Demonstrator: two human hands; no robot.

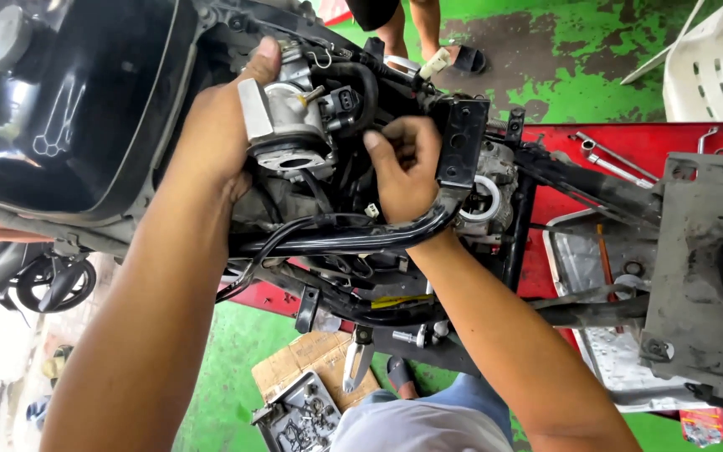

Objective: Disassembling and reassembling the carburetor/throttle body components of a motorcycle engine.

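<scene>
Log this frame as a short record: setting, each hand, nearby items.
setting: stripped scooter frame on a red lift, green floor
left hand: grip on a silver throttle body
right hand: fingers at the wiring beside it
nearby: wrenches, parts tray on cardboard, white plastic chair

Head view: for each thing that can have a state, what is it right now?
Throttle body: off its mount, bore open, held up by the left hand.
Right hand: fingers curled among the hoses beside the throttle body, pinch unclear.
Engine intake port: uncovered, open.
Frame tube: bare, panels off.
Wrenches: lying loose on the red lift.
</scene>
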